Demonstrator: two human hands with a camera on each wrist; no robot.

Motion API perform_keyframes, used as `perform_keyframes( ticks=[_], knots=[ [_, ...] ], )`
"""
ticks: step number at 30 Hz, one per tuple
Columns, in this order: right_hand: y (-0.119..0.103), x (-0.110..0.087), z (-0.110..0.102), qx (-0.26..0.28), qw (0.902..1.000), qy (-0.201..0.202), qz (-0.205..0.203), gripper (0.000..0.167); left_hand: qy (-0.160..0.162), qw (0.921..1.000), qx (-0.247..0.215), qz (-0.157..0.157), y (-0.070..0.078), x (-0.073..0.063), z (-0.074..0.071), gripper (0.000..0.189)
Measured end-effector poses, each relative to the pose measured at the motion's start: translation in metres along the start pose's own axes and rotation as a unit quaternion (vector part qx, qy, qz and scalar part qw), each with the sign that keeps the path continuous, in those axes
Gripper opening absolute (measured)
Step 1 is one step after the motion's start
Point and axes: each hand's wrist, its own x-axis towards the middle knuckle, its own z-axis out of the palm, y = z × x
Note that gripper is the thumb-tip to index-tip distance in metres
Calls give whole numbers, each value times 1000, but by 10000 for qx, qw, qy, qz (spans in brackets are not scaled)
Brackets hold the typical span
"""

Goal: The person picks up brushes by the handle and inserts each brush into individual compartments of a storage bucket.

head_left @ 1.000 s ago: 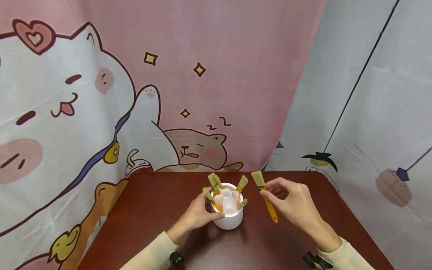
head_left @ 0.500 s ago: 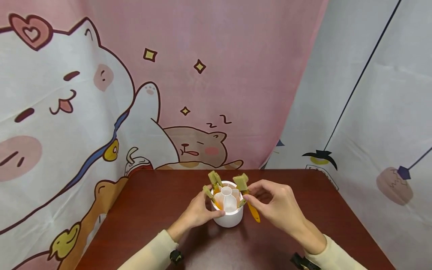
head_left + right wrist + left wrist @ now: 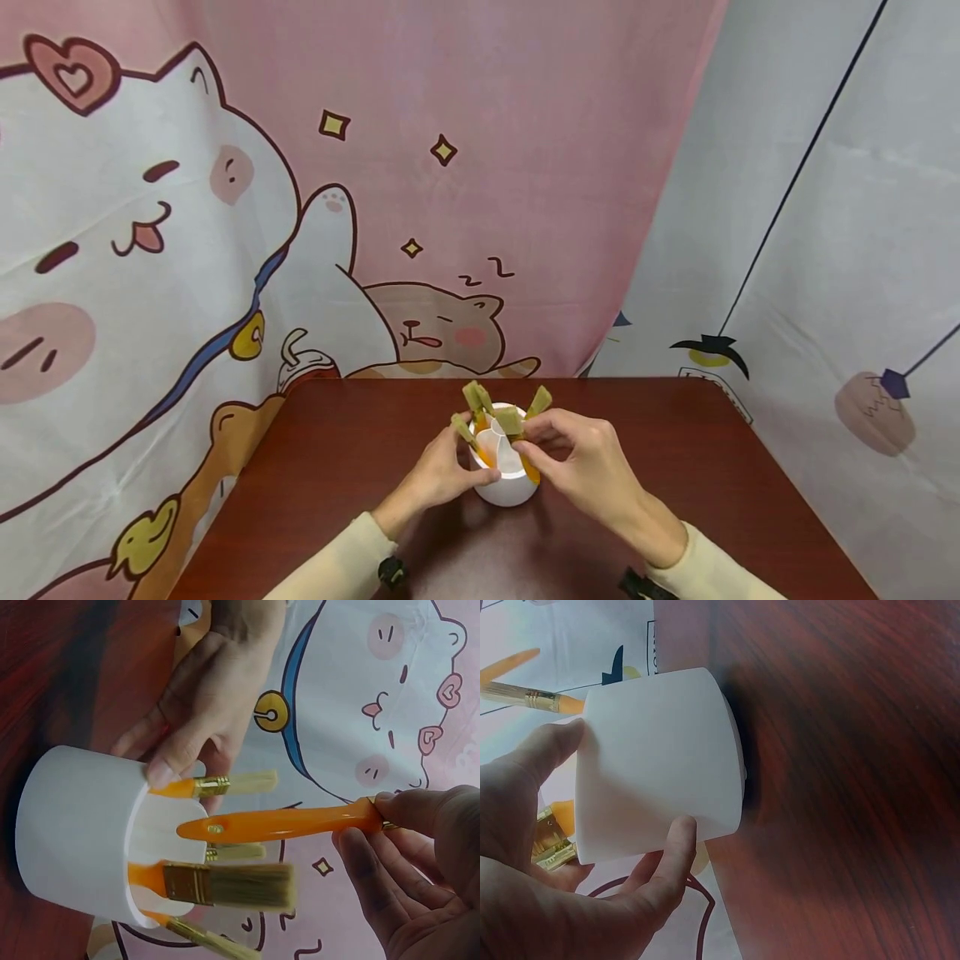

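Observation:
A white round holder [image 3: 506, 492] with inner compartments stands on the table, several flat paintbrushes in it, bristles up. My left hand [image 3: 437, 477] grips its left side, thumb at the near rim; in the left wrist view the fingers [image 3: 676, 851] lie along the white wall [image 3: 656, 765]. With thumb and fingers, my right hand [image 3: 588, 457] pinches a paintbrush [image 3: 281, 823] near its metal band. This brush's orange handle points toward the holder's opening in the right wrist view. Beside it, another paintbrush [image 3: 251, 885] stands inside the holder. My right fingers mostly hide the held brush's metal band.
The dark red-brown table [image 3: 337, 442] extends around the holder on both sides. A pink and white cartoon curtain [image 3: 540, 167] hangs behind the table's far edge. Dark straps sit near both sleeves.
My right hand has moved left with the paintbrush, from beside the holder to over its right part. My left hand stays on the holder.

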Motion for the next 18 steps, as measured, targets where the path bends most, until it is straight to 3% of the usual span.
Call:
perform_keyframes(
  ticks=[18],
  knots=[
    [11,-7,34,-300,9977,-235,-568,34,4,10000,-17,50,-1,0,-1,106]
  ],
)
